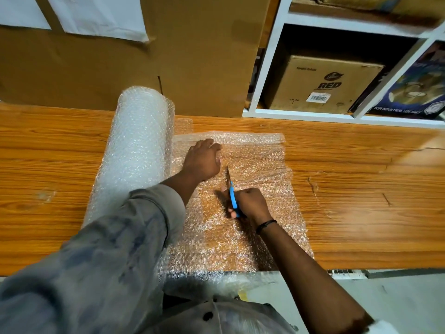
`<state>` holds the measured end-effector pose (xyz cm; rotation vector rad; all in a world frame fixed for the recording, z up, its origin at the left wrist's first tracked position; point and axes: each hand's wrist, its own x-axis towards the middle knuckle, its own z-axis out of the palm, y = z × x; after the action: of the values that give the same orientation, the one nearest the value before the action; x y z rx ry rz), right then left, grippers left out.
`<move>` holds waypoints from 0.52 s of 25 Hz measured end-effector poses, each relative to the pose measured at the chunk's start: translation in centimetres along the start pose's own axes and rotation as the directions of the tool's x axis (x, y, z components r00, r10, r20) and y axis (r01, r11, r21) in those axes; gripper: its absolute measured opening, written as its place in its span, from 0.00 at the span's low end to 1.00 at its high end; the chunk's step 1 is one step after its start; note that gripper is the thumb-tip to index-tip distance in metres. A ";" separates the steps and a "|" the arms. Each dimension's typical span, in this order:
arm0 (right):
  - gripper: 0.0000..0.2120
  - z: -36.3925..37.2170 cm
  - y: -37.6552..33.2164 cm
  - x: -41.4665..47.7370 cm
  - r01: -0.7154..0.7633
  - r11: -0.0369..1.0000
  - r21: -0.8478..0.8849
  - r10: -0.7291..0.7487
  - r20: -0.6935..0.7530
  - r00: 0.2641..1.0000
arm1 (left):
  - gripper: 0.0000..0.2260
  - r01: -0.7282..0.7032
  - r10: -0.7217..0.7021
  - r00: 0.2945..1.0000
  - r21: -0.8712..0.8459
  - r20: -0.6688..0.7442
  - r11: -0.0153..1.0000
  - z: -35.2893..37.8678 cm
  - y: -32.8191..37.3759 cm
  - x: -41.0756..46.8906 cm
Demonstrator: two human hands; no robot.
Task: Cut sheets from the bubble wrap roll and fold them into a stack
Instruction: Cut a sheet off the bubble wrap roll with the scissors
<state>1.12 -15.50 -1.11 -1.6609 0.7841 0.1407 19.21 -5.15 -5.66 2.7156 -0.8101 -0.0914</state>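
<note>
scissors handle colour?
Bright blue scissors handle, gripped in the right hand; head view.

My right hand (250, 201) covers the handle loops of the scissors (232, 189); only a blue strip and the blade show. My left sleeve (120, 237) hides the near end of the bubble wrap roll (134, 145). Print on the box label (318, 97) is too small to read.

A long brown wooden table (361, 189) sits before a big brown cardboard box (192, 56). A white shelf (272, 56) holds a smaller cardboard box (320, 83).
</note>
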 end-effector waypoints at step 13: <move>0.14 -0.3 0.0 0.6 -0.061 0.998 -0.004 0.061 0.034 0.998 | 0.28 -0.052 0.053 0.998 0.042 -0.022 0.998 1.5 -1.6 -1.9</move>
<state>1.50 -15.98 -1.33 -1.6342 0.8090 0.2130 18.23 -3.24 -7.60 2.7264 -0.8847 -0.0319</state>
